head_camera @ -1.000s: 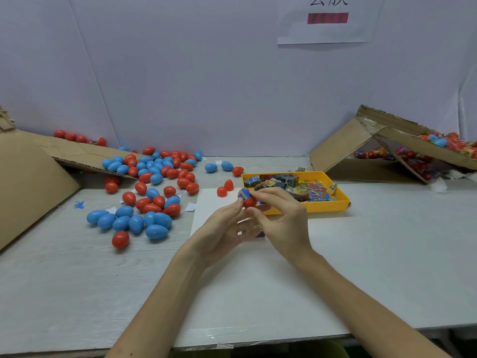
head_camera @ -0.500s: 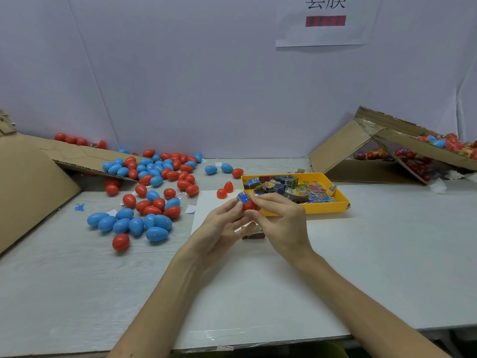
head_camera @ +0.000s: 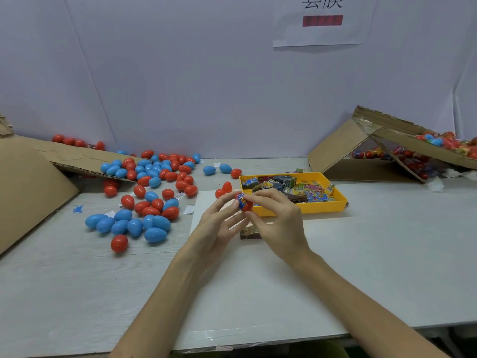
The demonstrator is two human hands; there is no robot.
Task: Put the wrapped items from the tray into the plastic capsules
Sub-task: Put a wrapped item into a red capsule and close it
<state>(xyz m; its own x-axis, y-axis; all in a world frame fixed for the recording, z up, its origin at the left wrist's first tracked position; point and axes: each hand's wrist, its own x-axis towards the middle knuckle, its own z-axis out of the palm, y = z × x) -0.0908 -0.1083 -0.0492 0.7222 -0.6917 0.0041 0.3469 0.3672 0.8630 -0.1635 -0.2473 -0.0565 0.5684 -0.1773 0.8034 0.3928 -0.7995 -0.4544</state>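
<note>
We see both hands held above the pale grey surface point(head_camera: 387, 254), meeting on one red egg-shaped plastic capsule point(head_camera: 246, 205). The right hand point(head_camera: 280, 223) has its grip clamped on the capsule, forefinger over the top and thumb beneath. The left hand point(head_camera: 219, 223) pinches it from nine o'clock, the other fingers loosely spread. A blue-printed wrapped item point(head_camera: 241, 198) sits against the capsule's upper left; how far it is inside we cannot tell.

At two o'clock from the hands lies the shallow yellow plastic tray point(head_camera: 304, 211), holding many colourful wrapped packets point(head_camera: 304, 192). The right knuckles overlap its near left corner in our view. At six o'clock, just under the hands, a small brownish packet point(head_camera: 249, 232) lies flat. At eleven o'clock two red capsule halves point(head_camera: 223, 189) stand just beside the tray's left edge.

From nine to ten o'clock a loose spread of red and blue plastic eggs point(head_camera: 154, 182) spills out from a flattened brown cardboard sheet point(head_camera: 31, 189); its nearest blue eggs lie well apart from the left hand. At one o'clock a torn cardboard box point(head_camera: 361, 148) leans by the wall with more capsules inside.

Bare surface runs from three to five o'clock and again at seven o'clock, down to the near edge, which carries a strip of clear tape point(head_camera: 219, 332).
</note>
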